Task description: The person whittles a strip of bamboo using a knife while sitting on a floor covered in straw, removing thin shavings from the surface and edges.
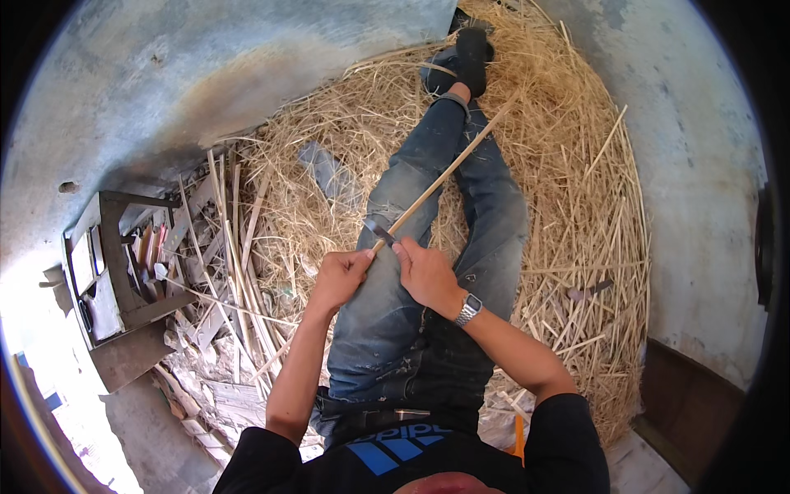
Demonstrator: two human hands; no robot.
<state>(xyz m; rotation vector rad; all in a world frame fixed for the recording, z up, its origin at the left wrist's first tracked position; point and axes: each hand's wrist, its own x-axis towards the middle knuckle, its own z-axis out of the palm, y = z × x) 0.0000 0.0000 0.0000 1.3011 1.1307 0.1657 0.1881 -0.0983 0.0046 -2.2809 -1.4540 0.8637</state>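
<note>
Your left hand [340,280] pinches the near end of a long, pale strip [448,171], which runs over your jeans [403,193] from there toward one o'clock. Just beside it, at three o'clock, your right hand [429,276] is closed around a small knife [381,231], its dark blade against the strip. At three o'clock from your right hand, a dark-bladed tool [590,291] lies on the straw-like shavings [576,198].
</note>
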